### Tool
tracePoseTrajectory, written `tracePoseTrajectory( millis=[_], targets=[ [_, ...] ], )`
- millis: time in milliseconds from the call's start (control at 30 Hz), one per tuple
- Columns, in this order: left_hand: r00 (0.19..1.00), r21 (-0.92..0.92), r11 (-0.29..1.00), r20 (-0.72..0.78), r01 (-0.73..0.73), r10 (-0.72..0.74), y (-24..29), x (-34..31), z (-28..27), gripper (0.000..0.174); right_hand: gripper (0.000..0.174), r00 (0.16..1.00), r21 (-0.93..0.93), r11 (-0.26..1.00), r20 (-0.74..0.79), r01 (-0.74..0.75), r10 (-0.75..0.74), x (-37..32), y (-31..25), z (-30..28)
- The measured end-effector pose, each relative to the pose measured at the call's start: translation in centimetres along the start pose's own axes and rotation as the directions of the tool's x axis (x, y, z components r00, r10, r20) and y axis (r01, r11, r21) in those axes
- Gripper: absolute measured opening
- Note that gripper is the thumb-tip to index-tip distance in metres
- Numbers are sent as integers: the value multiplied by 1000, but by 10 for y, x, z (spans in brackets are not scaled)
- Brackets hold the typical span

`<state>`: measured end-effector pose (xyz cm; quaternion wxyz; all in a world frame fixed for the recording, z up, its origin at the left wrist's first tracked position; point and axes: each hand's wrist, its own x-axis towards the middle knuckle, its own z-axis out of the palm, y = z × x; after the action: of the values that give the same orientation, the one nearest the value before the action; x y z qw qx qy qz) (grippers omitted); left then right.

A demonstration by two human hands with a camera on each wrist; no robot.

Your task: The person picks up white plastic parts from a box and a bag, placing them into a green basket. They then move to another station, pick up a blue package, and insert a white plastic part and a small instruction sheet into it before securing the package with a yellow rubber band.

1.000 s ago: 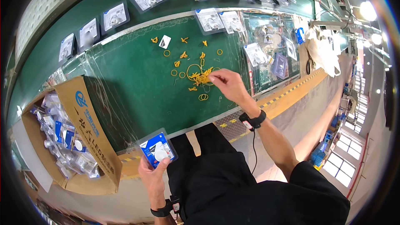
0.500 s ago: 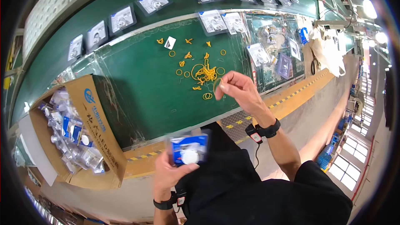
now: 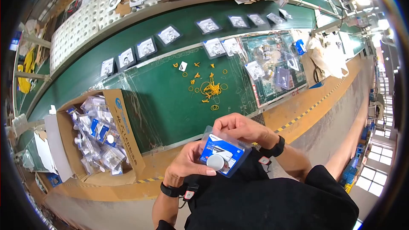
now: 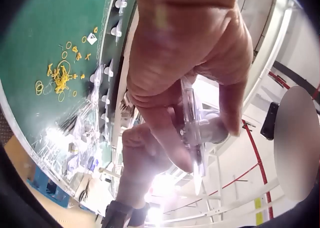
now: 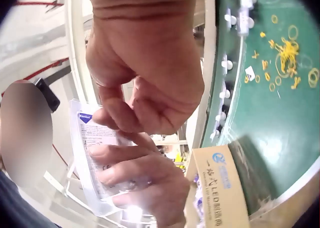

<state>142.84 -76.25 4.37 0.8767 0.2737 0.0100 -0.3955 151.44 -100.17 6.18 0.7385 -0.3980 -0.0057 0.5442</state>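
My left hand [image 3: 187, 161] grips a clear blister pack [image 3: 230, 151] with a blue printed card and a round white part, tilted up over the table's near edge. In the left wrist view the pack [image 4: 192, 118] appears edge-on between thumb and fingers. At its upper edge is my right hand [image 3: 243, 128], fingers curled in; the yellow rubber band it picked up is hidden by those fingers. The right wrist view gives the pack's printed back [image 5: 95, 135], left fingers spread across it. Beyond the hands, a tangle of yellow rubber bands [image 3: 211, 88] lies on the green tabletop [image 3: 170, 110].
To the left stands an open cardboard box [image 3: 131, 145] full of blister packs. A row of packs [image 3: 146, 47] lines the table's back, with another pair [image 3: 214, 48] closer in. A small white card [image 3: 182, 66] lies near loose bands. White bags [image 3: 328, 57] are at right.
My right hand picked a yellow rubber band from the pile and came back to the pack. The left hand raised the pack and brought it rightward, so both hands now meet at it.
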Motion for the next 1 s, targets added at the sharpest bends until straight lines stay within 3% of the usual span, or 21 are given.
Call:
tracePoseTrajectory(
  millis=[33,133,167,200,267,300,400,467,533,600,633,667,700,767,833,933,967,1000],
  targets=[
    [999,-6,999,-23,38,-38,1,-1,3,66,18,1000,-12,1000,-17,-13,13,-1,-2,8],
    [996,-34,999,91,-2,5,5,-9,8,70,16,998,76,997,69,-7,1,-4,8,3],
    [989,-54,998,149,33,-24,8,-12,13,72,13,993,134,985,-37,112,-108,-1,14,14],
    [976,6,994,184,114,-113,12,-14,19,69,13,998,256,965,-46,62,-51,0,14,16],
    [976,263,959,156,107,-151,16,-7,32,64,13,997,484,874,-39,-38,65,3,10,17],
    [971,351,934,189,70,-144,16,-3,37,61,15,989,511,859,-102,-40,107,7,7,23],
    [986,386,910,1,153,-166,15,-6,43,61,12,998,526,849,64,-56,27,15,10,-1],
    [978,437,878,-154,195,-141,16,-10,42,64,9,996,315,945,-6,83,-86,7,-8,8],
    [975,454,876,-210,165,-75,6,-12,45,65,8,985,-223,973,-145,62,-96,2,-25,28],
    [971,335,925,-212,181,-114,4,-17,41,65,10,989,-681,725,-4,107,-150,-10,-35,48],
    [968,275,943,-216,188,-130,4,-22,39,65,13,981,-801,571,107,181,-161,-18,-44,55],
    [979,172,984,-205,54,-18,0,-27,32,64,12,965,-839,492,139,233,-222,-29,-52,61],
    [974,67,994,-204,-91,103,-8,-33,23,64,11,958,-840,497,85,217,-274,-41,-58,64],
    [933,-142,943,-249,-300,259,-13,-41,22,62,11,935,-869,450,37,204,-353,-58,-57,63],
    [880,-3,942,-359,-335,312,-14,-43,23,61,15,909,-921,333,51,203,-413,-68,-44,60],
    [790,146,923,-480,-357,382,-9,-46,29,60,25,838,-759,593,-121,268,-532,-56,-13,59],
    [755,209,903,-496,-376,429,-8,-48,27,61,34,848,-571,793,-295,214,-441,-51,-10,55],
    [717,274,879,-509,-390,477,-7,-51,26,61,34,832,-586,781,-306,218,-462,-42,-5,50]
  ],
)
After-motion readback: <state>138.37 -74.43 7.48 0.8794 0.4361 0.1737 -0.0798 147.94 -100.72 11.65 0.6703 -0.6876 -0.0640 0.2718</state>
